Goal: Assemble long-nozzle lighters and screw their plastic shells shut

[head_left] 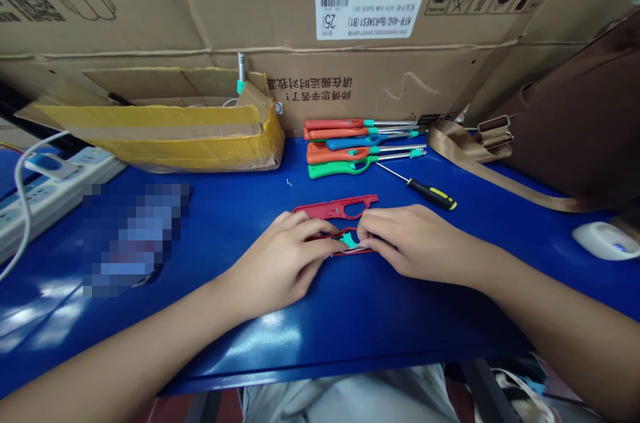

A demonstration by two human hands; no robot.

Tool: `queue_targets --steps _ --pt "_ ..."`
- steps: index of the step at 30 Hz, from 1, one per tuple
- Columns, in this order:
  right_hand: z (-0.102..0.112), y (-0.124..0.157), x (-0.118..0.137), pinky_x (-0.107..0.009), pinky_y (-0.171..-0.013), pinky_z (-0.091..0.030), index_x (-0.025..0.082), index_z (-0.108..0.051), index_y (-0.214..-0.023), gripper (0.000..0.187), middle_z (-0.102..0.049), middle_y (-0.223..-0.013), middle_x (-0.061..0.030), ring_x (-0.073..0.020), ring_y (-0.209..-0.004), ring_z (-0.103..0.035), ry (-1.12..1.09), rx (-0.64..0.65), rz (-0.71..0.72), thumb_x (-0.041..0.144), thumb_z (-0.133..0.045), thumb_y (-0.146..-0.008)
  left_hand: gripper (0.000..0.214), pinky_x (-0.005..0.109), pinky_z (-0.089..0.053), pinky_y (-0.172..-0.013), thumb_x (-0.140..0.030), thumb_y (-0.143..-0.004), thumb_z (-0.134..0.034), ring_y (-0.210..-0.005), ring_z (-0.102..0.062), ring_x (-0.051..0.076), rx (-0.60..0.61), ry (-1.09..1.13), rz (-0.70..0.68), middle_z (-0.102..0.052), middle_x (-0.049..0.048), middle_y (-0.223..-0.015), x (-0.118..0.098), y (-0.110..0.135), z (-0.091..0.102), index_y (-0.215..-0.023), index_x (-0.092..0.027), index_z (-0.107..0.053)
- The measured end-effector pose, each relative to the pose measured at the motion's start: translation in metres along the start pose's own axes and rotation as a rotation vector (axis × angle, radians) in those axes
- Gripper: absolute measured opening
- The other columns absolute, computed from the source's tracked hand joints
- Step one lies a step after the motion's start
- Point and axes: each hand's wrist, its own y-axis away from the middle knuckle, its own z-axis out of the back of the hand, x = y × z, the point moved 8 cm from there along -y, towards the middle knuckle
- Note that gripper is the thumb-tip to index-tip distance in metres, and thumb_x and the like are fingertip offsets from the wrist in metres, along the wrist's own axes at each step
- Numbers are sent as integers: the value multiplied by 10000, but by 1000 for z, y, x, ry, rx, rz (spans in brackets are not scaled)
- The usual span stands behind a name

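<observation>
An opened red lighter half (367, 251) with a teal trigger (349, 240) and a thin pale wire inside lies on the blue table. My left hand (285, 256) is closed around its left part, thumb and fingertips pressed near the trigger. At the other end, the fingers of my right hand (420, 240) are bent and pinched on the casing beside the trigger loop. They cover that end, and anything small between them is hidden. Just beyond both hands lies the matching red casing half (330, 210), its inner side facing up.
Behind are several long-nosed lighters (340, 154) in red, orange, blue and green, and a screwdriver (433, 194). A yellow-taped box (190, 136) and power strip (65, 190) stand left, near a blurred-out item (140, 236). At right are a tan strap (525, 190) and white mouse (606, 240).
</observation>
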Motion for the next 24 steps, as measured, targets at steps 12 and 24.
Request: queue_targets --steps 12,24 --pt "3 2 0 -308 -687 -364 204 -605 -916 145 -693 -926 -17 -182 -802 -620 -26 -8 7 211 -495 -1010 342 422 -445 -905 -166 -1014 -479 -1088 -612 256 -3 3 3 -692 46 -1280 0 -1 0 -1221 -300 -716" --pt "7 4 -5 -274 -654 -353 202 -603 -866 94 -668 -868 -3 -149 -727 -576 -144 -19 32 188 -586 -957 381 431 -475 -912 -127 -991 -510 -1052 -597 247 -32 19 -19 -701 5 -1322 0 -1 1 -1250 -312 -720"
